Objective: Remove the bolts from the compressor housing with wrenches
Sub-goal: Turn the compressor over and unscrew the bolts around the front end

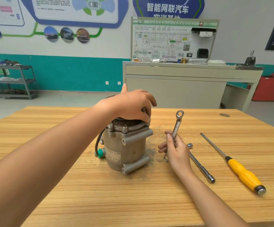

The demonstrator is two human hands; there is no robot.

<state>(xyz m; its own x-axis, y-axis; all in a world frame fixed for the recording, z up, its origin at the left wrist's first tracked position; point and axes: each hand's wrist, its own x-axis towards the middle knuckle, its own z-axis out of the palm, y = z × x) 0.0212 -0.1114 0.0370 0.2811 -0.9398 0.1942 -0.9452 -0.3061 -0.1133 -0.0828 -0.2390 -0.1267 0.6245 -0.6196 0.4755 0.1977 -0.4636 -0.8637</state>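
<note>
Yellow-handled screwdriver (241, 169) is just lying on the right side of the wooden tabletop (84, 185), tip pointing away. Behind that there's a beige cabinet (174, 90) with a wiring-diagram board (162, 41) standing on top, a grey shelf cart (13, 81) against the teal-and-white wall (67, 72) on the left, and a red bin-looking thing (267, 89) far right.

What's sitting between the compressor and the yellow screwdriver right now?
Head view: between compressor and screwdriver are the right hand gripping a ring wrench and a long socket wrench flat on the table.
</note>
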